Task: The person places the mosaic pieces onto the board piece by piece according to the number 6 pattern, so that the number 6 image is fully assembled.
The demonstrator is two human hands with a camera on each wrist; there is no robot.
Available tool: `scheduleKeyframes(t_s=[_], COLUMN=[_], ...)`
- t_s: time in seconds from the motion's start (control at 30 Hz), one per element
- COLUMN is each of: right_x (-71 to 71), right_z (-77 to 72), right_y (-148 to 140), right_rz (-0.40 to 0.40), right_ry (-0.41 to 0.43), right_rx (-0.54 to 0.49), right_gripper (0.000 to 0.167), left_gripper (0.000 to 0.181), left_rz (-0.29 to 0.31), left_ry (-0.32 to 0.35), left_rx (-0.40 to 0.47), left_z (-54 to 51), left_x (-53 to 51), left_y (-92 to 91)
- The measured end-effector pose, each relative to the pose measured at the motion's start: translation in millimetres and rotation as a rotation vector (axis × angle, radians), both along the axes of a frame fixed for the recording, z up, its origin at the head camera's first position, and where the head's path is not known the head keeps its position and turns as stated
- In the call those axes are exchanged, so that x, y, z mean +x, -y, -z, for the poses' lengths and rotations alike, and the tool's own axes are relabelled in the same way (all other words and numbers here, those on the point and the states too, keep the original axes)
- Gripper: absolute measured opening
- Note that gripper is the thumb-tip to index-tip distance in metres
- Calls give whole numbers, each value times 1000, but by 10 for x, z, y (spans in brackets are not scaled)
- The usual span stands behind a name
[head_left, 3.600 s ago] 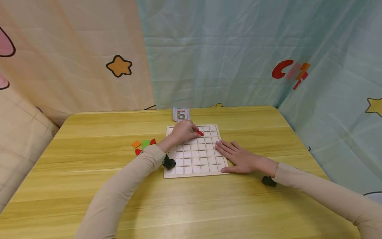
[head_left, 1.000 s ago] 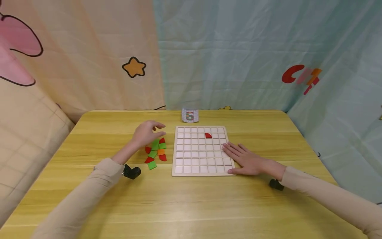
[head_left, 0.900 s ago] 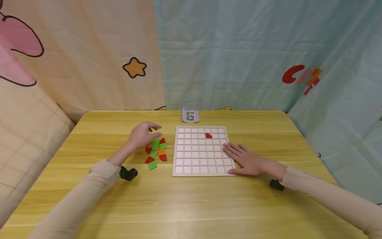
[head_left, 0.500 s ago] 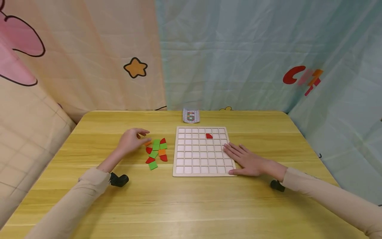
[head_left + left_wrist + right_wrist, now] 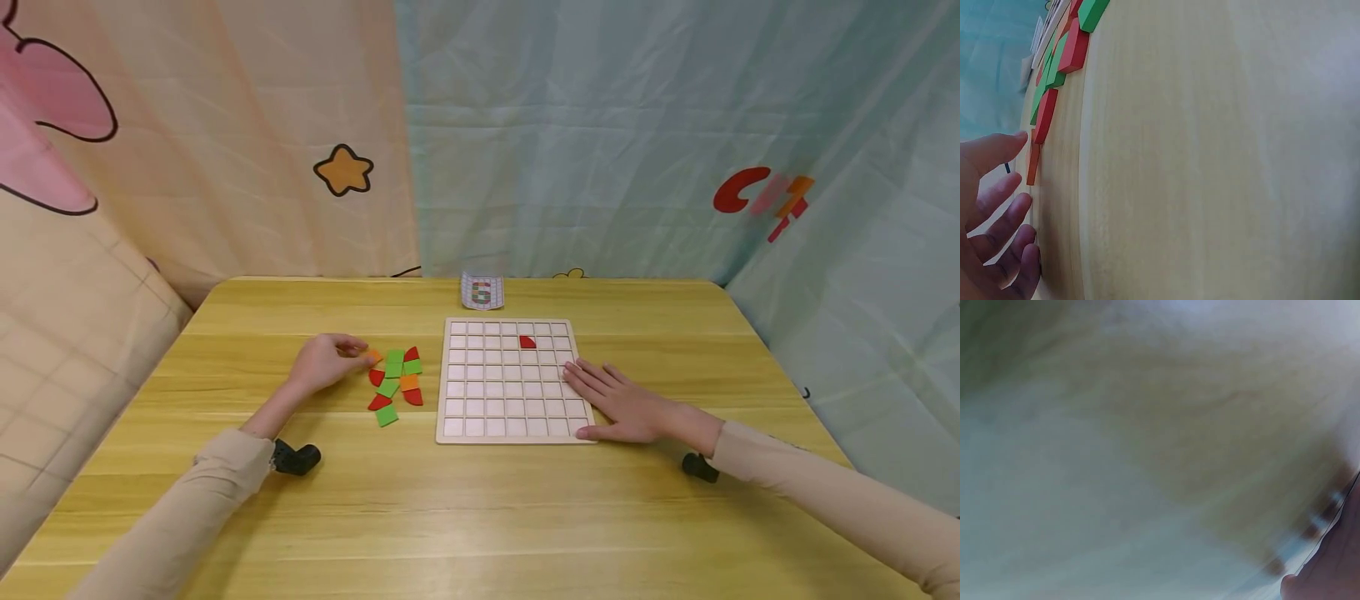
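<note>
The left hand (image 5: 322,363) is beside an orange tile (image 5: 374,356) at the back left of a loose group of green, red and orange tiles. In the left wrist view the thumb and fingers of the left hand (image 5: 991,206) are spread apart, near the orange tile (image 5: 1032,164) but not closed on it. A red quarter-round piece (image 5: 528,342) lies in a cell of the pale grid board (image 5: 441,392). The right hand (image 5: 626,408) rests flat with spread fingers on the board's right edge. In the right wrist view the right hand (image 5: 1329,565) shows only at the corner, blurred.
A small card (image 5: 482,293) with a coloured figure on a grid stands at the table's back edge, behind the board. Patterned curtains (image 5: 562,150) hang behind the wooden table (image 5: 480,517). Several green tiles (image 5: 386,415) and red pieces lie left of the board.
After leaving the board, where the red piece now lies, the left hand has moved left and nearer to the back-left orange tile. The right hand has stayed at the board's right edge.
</note>
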State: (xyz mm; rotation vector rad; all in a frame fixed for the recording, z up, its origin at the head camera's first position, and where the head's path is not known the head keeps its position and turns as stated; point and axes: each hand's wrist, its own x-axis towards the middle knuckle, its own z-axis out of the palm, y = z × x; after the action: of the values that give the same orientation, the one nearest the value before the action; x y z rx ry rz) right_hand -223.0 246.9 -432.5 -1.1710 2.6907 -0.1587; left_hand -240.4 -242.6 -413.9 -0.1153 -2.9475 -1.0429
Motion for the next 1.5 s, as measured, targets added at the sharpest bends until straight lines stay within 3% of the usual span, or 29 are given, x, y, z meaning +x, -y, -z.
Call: scheduleKeyframes(t_s=[0.2,0.43,0.8,0.97,1.3,1.5], right_x=[23,26,42,39,34,39], right_z=[-62,-36,-85,-69,-71,-78], right_y=[21,10,33,29,32,35], right_rz=[-22,-33,-19,-23,0,-13], right_ry=[-4,-15,-4,-16,8,0], right_rx=[4,-45,13,-22,36,3], right_gripper=[88,87,88,88,88,88], left_gripper=[37,33,31,29,33,35], left_rz=[1,36,76,81,64,63], left_ry=[-2,-39,-37,-61,-71,-82], left_rx=[-76,-93,-118,-136,-153,-152], left_z=[11,12,-21,-17,-10,-54], left_x=[-17,-30,-33,-54,-73,-96], left_y=[-27,-17,1,3,-1,-52])
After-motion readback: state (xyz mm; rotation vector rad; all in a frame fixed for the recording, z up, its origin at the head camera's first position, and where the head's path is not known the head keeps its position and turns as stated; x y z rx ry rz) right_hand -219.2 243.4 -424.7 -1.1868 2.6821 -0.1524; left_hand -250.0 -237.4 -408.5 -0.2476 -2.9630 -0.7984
